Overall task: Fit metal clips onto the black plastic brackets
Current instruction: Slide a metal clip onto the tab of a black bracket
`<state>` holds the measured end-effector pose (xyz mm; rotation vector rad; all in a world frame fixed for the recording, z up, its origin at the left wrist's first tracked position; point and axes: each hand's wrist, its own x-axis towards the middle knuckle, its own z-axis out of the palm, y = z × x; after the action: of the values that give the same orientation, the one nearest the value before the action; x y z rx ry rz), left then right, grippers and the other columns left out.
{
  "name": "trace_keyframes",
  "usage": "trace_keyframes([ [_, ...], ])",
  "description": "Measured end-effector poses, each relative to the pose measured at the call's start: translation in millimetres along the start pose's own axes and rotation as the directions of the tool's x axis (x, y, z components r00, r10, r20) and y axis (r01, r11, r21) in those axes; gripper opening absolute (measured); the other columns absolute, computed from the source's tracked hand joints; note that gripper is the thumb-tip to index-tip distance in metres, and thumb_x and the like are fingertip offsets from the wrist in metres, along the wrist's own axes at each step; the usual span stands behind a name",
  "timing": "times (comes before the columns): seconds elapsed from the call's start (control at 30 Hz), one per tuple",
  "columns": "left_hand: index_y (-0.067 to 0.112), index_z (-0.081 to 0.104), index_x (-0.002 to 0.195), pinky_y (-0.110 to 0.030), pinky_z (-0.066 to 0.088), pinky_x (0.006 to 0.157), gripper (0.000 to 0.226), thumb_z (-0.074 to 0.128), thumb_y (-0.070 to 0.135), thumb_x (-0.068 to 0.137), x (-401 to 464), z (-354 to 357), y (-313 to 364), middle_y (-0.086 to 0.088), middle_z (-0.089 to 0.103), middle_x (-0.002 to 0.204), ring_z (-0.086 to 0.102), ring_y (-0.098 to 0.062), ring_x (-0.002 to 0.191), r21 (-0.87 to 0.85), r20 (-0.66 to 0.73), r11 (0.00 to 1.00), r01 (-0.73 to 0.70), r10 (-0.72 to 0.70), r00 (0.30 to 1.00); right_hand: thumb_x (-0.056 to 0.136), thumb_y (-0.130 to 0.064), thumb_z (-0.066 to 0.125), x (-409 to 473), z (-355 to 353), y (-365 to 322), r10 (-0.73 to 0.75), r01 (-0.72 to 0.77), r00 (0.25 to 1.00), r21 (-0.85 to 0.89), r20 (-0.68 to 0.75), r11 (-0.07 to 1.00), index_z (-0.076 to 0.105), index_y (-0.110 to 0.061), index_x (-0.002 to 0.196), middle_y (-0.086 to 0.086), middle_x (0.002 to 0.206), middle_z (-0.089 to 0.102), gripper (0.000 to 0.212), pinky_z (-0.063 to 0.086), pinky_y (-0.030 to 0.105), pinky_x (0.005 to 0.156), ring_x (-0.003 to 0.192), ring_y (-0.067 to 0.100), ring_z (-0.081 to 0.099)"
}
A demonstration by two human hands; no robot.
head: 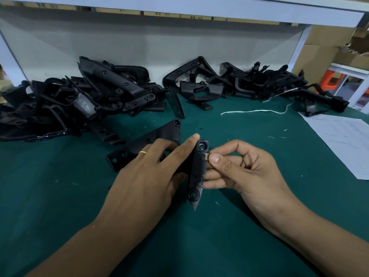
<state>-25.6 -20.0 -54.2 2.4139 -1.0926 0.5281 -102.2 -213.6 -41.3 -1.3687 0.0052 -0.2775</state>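
Bracket (196, 172) held on edge above the green worktop (60, 196), just below frame centre, long axis running 12 to 6, round bosses at both ends. Metal clip (206, 156) sits against its right edge near the upper end, small, details hard to read. Right hand (239, 168) at 3 o'clock of the bracket pinches the clip between thumb and forefinger, other fingers curled behind the bracket. Left hand (151, 168) at 9 o'clock grips the bracket, forefinger along its left side up to the top end; gold ring (143, 152) on one finger. Second loose bracket (147, 140) lies flat at 10 o'clock, partly under the left hand. Heaps of black plastic parts further out: left pile (79, 96) at 10–11, right pile (249, 84) at 1. White strip (253, 111) at 2 o'clock, paper sheet (343, 140) at 3, by the worktop edge.
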Motion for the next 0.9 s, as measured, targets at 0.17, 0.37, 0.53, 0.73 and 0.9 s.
trace_keyframes([
  [0.17,0.037,0.039,0.157,-0.042,0.057,0.064,0.073,0.063,0.023,0.089,1,1,1,0.004,0.058,0.121,0.058,-0.024,0.097,0.024,-0.028,0.999,-0.031,0.032,0.999,0.089,-0.010,0.070,-3,1,-2,-0.017,0.017,1.000,-0.053,-0.007,0.998,0.064,0.004,0.095,0.027,0.087,0.077,0.017,0.064,0.037,0.066,0.078,0.036,0.078],
  [0.37,0.039,0.041,0.155,-0.041,0.056,0.066,0.072,0.064,0.019,0.090,0,2,3,0.004,0.059,0.122,0.057,-0.025,0.097,0.023,-0.038,0.999,-0.046,0.046,0.998,0.087,-0.016,0.072,-4,-1,1,-0.011,0.011,1.000,-0.107,0.003,0.994,0.064,-0.001,0.093,0.028,0.087,0.076,0.018,0.065,0.042,0.069,0.082,0.042,0.077],
  [0.53,0.047,0.031,0.157,-0.040,0.056,0.076,0.076,0.059,0.026,0.090,-1,1,1,0.012,0.051,0.125,0.053,-0.017,0.105,-0.087,-0.017,0.995,-0.055,0.054,0.998,0.093,-0.010,0.064,3,-18,-11,0.001,0.031,0.984,-0.177,0.176,0.984,0.061,0.004,0.100,0.025,0.094,0.078,0.016,0.064,0.039,0.075,0.091,0.037,0.078],
  [0.73,0.047,0.028,0.158,-0.036,0.056,0.075,0.075,0.058,0.029,0.091,-1,2,-1,0.015,0.049,0.126,0.051,-0.010,0.107,-0.140,0.009,0.984,-0.110,0.112,0.994,0.093,-0.005,0.065,7,-25,-10,-0.007,0.049,0.966,-0.156,0.259,0.987,0.055,-0.006,0.115,0.032,0.094,0.070,0.024,0.063,0.043,0.069,0.079,0.043,0.077],
  [0.9,0.041,0.032,0.158,-0.041,0.055,0.077,0.069,0.057,0.028,0.095,-2,3,-4,0.012,0.050,0.127,0.053,-0.015,0.108,-0.185,0.022,0.972,-0.148,0.155,0.988,0.092,-0.012,0.066,7,-27,-5,-0.027,0.072,0.947,-0.130,0.320,0.989,0.052,-0.019,0.133,0.026,0.098,0.065,0.043,0.062,0.044,0.069,0.078,0.044,0.076],
])
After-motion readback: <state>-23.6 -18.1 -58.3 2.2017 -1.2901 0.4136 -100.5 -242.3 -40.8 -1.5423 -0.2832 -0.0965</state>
